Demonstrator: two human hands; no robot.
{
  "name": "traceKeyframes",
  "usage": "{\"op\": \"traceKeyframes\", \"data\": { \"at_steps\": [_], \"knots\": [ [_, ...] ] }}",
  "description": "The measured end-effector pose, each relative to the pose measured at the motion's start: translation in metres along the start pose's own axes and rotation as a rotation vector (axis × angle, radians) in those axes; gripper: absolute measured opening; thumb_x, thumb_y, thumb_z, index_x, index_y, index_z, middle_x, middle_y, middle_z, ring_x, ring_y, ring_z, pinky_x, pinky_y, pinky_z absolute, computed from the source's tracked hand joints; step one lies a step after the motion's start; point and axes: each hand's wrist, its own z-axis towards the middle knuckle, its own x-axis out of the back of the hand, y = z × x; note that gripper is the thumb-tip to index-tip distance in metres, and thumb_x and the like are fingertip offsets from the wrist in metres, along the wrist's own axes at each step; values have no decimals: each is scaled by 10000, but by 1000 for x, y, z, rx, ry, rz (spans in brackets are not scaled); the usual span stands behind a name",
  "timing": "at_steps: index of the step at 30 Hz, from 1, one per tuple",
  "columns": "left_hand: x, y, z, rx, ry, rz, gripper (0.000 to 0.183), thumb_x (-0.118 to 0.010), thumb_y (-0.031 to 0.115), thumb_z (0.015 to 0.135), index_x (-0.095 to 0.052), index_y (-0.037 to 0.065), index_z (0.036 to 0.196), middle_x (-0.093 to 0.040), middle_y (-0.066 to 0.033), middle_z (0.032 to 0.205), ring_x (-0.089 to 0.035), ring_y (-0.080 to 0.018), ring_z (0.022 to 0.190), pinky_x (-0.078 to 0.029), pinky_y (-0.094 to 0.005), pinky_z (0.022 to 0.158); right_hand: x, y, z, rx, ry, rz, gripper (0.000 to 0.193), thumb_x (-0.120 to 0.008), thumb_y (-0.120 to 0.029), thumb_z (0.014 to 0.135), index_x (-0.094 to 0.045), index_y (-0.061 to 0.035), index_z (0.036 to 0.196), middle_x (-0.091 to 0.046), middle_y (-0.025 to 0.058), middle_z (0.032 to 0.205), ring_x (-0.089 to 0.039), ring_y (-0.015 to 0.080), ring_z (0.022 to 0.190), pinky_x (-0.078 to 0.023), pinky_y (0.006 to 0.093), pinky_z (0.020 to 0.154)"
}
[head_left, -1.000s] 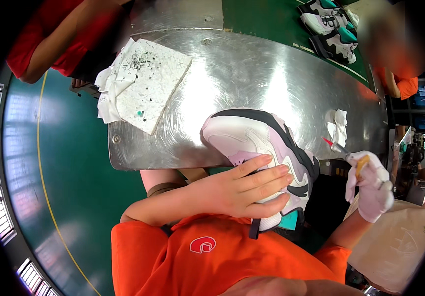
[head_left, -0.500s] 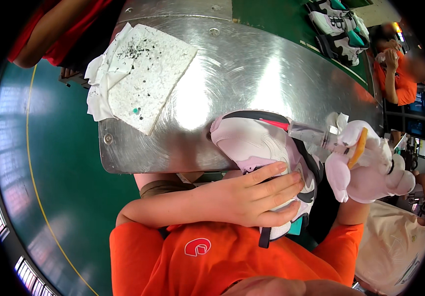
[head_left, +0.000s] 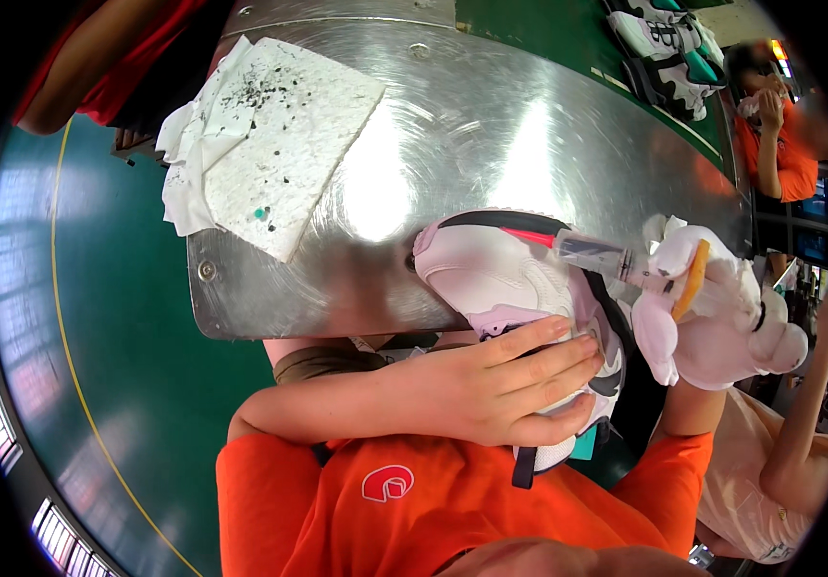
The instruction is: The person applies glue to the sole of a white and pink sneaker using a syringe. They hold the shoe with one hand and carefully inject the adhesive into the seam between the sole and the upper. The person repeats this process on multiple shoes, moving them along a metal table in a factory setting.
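Note:
A white sneaker with black and pale lilac parts lies on its side at the near edge of the metal table, its toe pointing away to the left. My bare left hand is closed across its upper, around the lace area. In a white glove, my right hand grips a clear syringe with a red tip. The tip rests along the black band at the sole edge. Dark liquid seems to be inside the barrel. An orange band crosses the gloved fingers.
A white sheet with black specks and crumpled tissue lies on the metal table, left of the sneaker. Several similar sneakers stand on a green surface at the far right. Co-workers are at the right, another arm far left.
The syringe tip has slid slightly left along the black band. A co-worker's arm at the right has shifted. My left hand keeps its hold on the sneaker.

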Motion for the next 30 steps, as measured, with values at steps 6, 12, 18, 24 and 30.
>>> {"op": "traceKeyframes", "data": {
  "at_steps": [6, 12, 18, 24, 30],
  "knots": [
    [3, -1, -1, 1, -28, -17, 301, -633, 285, 912, -526, 173, 1170, -598, -75, 1318, -550, -230, 1267, -402, -417, 1086, 43, 6, -58, -17, 361, -158, 768, -442, -676, 875, -507, -91, 1369, -564, -12, 1159, -538, 195, 975, -421, 348, 837],
    [4, -2, 0, -14, -53, -15, 315, -643, 271, 908, -515, 173, 1177, -601, -67, 1314, -553, -226, 1265, -407, -413, 1080, -15, -17, -21, -138, 952, -645, 620, -594, -434, 854, -542, -8, 1301, -561, 126, 1280, -598, 234, 1127, -447, 308, 1003],
    [4, -1, 1, 12, -44, -8, 307, -643, 268, 914, -511, 175, 1174, -606, -55, 1314, -565, -216, 1252, -416, -407, 1075, -16, -47, -7, 85, 490, -1804, 501, -705, -268, 811, -586, -52, 1248, -586, 65, 1259, -596, 240, 1124, -480, 293, 927],
    [3, 1, 0, 24, -25, -14, 315, -648, 268, 912, -509, 174, 1178, -613, -50, 1306, -569, -210, 1245, -417, -407, 1079, -17, -31, -20, 134, 670, -2162, 481, -644, -350, 850, -584, -73, 1239, -583, 21, 1194, -577, 196, 1001, -482, 270, 794],
    [3, 0, 0, 17, -11, -12, 319, -656, 264, 905, -514, 175, 1176, -616, -56, 1298, -579, -218, 1231, -425, -405, 1065, -13, -24, -17, 199, 658, -2050, 506, -629, -402, 846, -583, -91, 1243, -572, 12, 1132, -565, 188, 932, -480, 277, 762]
  ]
}}
